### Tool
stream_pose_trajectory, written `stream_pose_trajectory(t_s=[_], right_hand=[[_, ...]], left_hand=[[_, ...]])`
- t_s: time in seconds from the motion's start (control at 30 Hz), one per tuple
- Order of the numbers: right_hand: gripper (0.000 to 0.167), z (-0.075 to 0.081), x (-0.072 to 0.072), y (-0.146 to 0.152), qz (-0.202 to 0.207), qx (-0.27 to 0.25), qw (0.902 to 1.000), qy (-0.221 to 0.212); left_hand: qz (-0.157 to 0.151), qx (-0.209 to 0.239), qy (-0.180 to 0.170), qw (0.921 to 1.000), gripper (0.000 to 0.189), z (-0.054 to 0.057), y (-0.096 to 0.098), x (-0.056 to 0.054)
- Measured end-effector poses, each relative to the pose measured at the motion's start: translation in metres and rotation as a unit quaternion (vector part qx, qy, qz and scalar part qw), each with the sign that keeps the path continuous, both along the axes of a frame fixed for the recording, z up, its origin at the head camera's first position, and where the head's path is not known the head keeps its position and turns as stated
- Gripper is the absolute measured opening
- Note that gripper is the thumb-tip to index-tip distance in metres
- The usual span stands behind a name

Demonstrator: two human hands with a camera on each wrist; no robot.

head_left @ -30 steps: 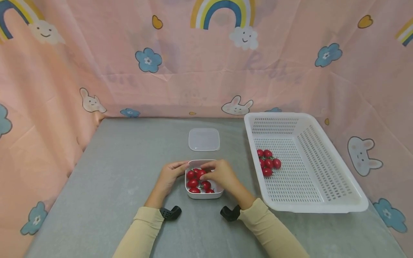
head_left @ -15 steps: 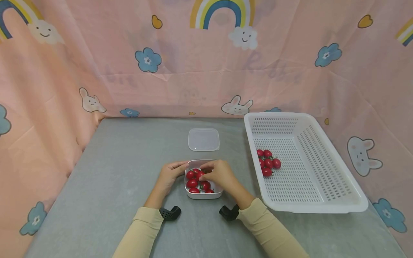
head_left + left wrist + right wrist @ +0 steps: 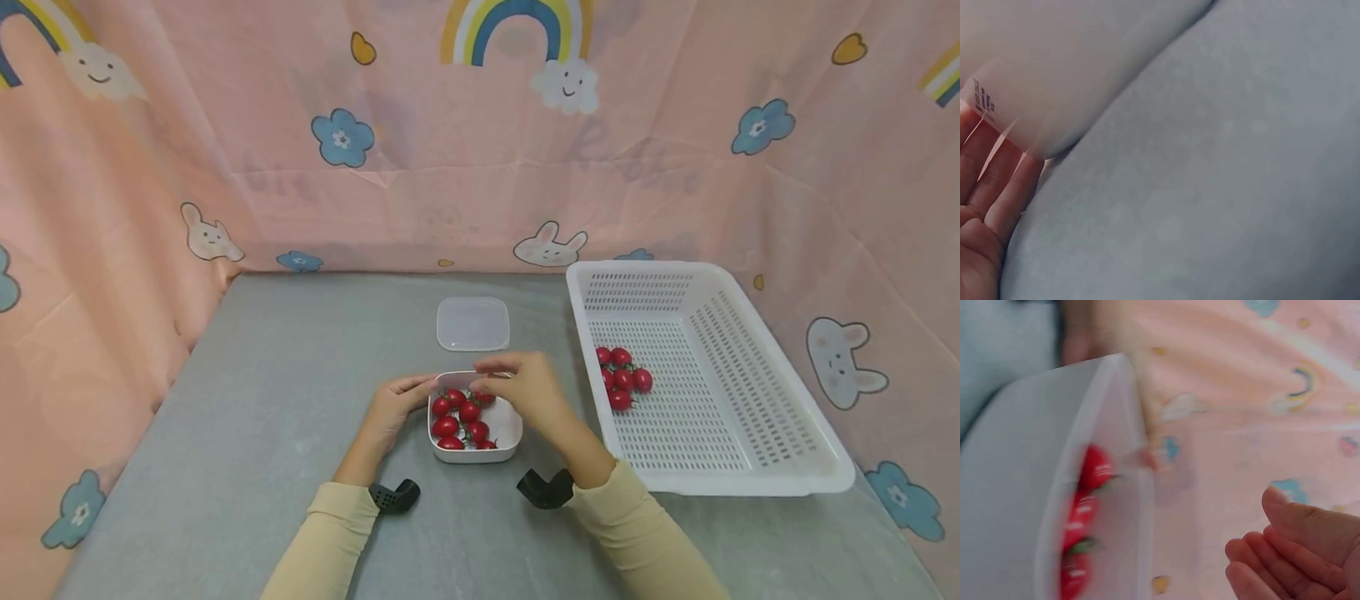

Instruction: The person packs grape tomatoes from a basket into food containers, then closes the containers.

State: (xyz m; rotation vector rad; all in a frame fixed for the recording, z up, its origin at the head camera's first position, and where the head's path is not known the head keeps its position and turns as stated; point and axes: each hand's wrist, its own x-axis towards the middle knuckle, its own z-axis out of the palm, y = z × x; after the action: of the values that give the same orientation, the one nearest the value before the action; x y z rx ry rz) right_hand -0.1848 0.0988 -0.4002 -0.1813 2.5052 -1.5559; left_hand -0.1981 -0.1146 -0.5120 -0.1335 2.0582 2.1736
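Note:
A small white plastic box (image 3: pixel 508 429) with several red cherry tomatoes (image 3: pixel 446 427) inside stands in front of me. My left hand (image 3: pixel 392 410) holds its left side. In the left wrist view the fingers (image 3: pixel 1013 187) lie along the outer wall, and in the right wrist view a fingertip shows over the rim. My right hand (image 3: pixel 532 393) hovers over the back right of the box with nothing in it. Thumb and fingers are apart and loosely curled in the right wrist view. One cherry tomato (image 3: pixel 485 398) lies just below its fingertips, partly covered.
Behind the box lies a clear lid (image 3: pixel 472 325) on the grey table (image 3: pixel 315 358). A large white slotted basket (image 3: pixel 795 417) stands to the right, with several cherry tomatoes (image 3: pixel 623 380) along its left side. A pink patterned curtain (image 3: pixel 450 192) closes off the back and sides.
My right hand has let go of a cherry tomato in the box and moved up and to the right, uncovering more tomatoes. The left hand stays where it was.

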Motion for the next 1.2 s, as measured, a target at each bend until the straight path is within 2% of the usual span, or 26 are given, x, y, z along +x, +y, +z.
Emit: stream_pose_trajectory(t_s=[0.23,0.37,0.53,0.83,1.03,1.2], right_hand=[[0.031,0.039,0.008,0.015,-0.018,-0.013,0.9997,0.005],[0.033,0.050,0.003,0.030,-0.036,-0.019,0.9989,0.022],[0.036,0.055,-0.008,0.057,-0.068,-0.003,0.9968,0.041],[0.054,0.049,-0.033,0.116,-0.113,0.038,0.9924,0.031],[0.056,0.029,-0.052,0.154,-0.112,0.069,0.9908,0.030],[0.058,0.008,-0.066,0.178,-0.102,0.095,0.9903,-0.001]], left_hand=[[-0.001,0.006,0.001,1.0000,0.033,0.001,-0.001,0.000],[0.000,0.006,0.003,1.0000,0.033,0.001,-0.001,0.000],[-0.003,0.003,0.005,1.0000,0.032,0.000,-0.001,0.000],[-0.004,-0.004,0.002,1.0000,0.033,-0.001,-0.002,0.000],[-0.005,-0.007,0.004,1.0000,0.033,0.000,-0.002,0.001],[-0.006,-0.002,-0.001,1.0000,0.034,0.001,-0.002,0.000]])
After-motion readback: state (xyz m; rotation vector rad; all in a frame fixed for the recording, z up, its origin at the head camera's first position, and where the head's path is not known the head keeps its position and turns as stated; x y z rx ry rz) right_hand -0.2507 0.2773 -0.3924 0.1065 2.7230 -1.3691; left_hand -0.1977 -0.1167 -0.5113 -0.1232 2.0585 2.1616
